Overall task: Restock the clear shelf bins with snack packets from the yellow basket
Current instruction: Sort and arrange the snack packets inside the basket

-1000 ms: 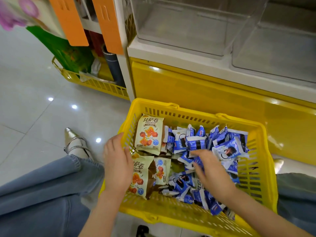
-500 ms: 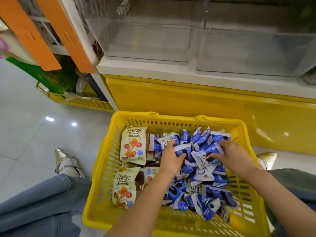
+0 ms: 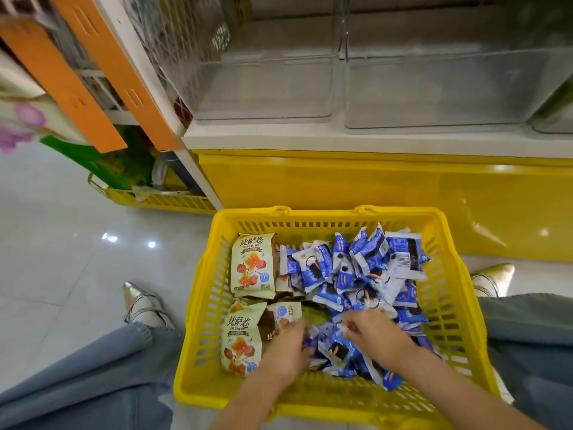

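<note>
The yellow basket stands on the floor between my knees. It holds a heap of small blue-and-white snack packets on the right and cream packets with orange pictures on the left. Both hands are down in the near part of the heap. My left hand is blurred, fingers curled among the blue packets. My right hand is closed around blue packets. Above, two clear shelf bins, the left one and the right one, sit side by side with nothing in them.
The bins rest on a white shelf over a yellow base panel. A second yellow basket with green bags stands at the left, under orange shelf tags. My jeans and silver shoes flank the basket.
Both hands have pulled back from the middle of the heap to the near side of the basket, closing together on blue packets. The camera has tilted, bringing the bins closer.
</note>
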`<state>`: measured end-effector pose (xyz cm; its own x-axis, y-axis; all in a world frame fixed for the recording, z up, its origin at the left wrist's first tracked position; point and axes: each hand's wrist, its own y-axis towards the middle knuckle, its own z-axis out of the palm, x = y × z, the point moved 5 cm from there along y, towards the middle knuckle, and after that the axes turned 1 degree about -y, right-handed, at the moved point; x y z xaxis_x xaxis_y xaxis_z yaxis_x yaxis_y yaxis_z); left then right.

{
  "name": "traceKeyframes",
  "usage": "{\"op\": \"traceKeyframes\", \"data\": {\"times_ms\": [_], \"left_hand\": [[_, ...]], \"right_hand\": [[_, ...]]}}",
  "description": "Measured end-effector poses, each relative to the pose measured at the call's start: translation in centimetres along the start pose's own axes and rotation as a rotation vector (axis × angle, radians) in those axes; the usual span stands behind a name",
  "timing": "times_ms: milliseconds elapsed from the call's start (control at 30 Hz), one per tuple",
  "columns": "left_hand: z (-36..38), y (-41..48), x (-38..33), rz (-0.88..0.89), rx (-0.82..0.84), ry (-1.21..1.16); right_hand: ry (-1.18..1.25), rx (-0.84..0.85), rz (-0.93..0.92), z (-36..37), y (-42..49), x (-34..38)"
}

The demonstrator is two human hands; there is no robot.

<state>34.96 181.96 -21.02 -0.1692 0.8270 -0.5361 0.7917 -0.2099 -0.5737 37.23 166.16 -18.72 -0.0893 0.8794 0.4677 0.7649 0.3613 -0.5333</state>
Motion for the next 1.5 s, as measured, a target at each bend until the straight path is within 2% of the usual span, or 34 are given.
{"op": "traceKeyframes", "data": {"times_ms": [100, 133, 167, 200, 267, 333, 400, 567, 633, 733, 900, 1033, 1133, 1200, 1267, 1333, 1433, 1500], "left_hand": [[2.6, 0.1, 0.1, 0.006, 0.227, 0.094], [2.7, 0.2, 0.0, 0.021, 0.229, 0.104], [2.4, 0.4, -0.3, 0.039, 0.173, 0.087], [1.5, 0.7, -0.8, 0.064, 0.069, 0.053], [-1.0, 1.1, -2.1, 0.136, -0.184, -0.017], [-3.7, 2.0, -3.6, 0.188, -0.36, -0.089], [-5.7, 3.5, -5.2, 0.198, -0.424, -0.151], [-6.6, 7.5, -10.0, 0.217, -0.295, -0.198], [-5.4, 8.9, -11.6, 0.203, -0.189, -0.244], [-3.8, 10.7, -12.6, 0.09, -0.045, -0.335], [-3.1, 11.6, -12.0, 0.043, -0.078, -0.264], [-2.7, 10.3, -12.2, 0.078, -0.094, -0.372], [-3.1, 8.5, -11.3, 0.085, -0.165, -0.506], [-3.1, 6.6, -9.9, 0.09, -0.184, -0.567], [-2.8, 4.2, -7.9, 0.106, -0.163, -0.529], [-1.8, 2.0, -6.0, 0.133, -0.079, -0.439], [0.4, -0.1, -3.5, 0.164, 0.081, -0.308], [1.8, -0.7, -2.2, 0.187, 0.166, -0.141]], "right_hand": [[0.011, 0.196, -0.008, 3.2, -1.0, -0.5], [-0.005, 0.205, -0.014, 3.3, -1.3, -0.6], [-0.023, 0.146, -0.005, 2.7, -1.4, -0.7], [0.001, 0.003, 0.018, 1.3, -1.4, -1.0], [0.098, -0.393, 0.077, -2.6, -1.6, -1.7], [0.096, -0.706, 0.139, -6.6, -2.2, -3.1], [0.081, -0.794, 0.228, -9.0, -2.2, -5.2], [0.326, -0.549, 0.4, -9.3, 0.0, -8.3], [0.384, -0.521, 0.457, -8.9, 0.7, -8.6], [0.388, -0.529, 0.538, -8.8, 1.2, -8.6], [0.468, -0.647, 0.54, -8.9, 1.0, -8.1], [0.67, -0.748, 0.436, -8.7, 0.2, -7.4], [0.77, -0.667, 0.343, -8.9, -0.4, -6.3], [0.728, -0.543, 0.256, -9.1, -0.9, -5.3], [0.612, -0.412, 0.177, -9.0, -1.5, -4.2], [0.475, -0.286, 0.126, -8.0, -2.4, -3.2], [0.284, -0.204, 0.126, -5.0, -3.7, -2.6], [0.154, -0.137, 0.132, -2.4, -4.2, -2.8]]}}
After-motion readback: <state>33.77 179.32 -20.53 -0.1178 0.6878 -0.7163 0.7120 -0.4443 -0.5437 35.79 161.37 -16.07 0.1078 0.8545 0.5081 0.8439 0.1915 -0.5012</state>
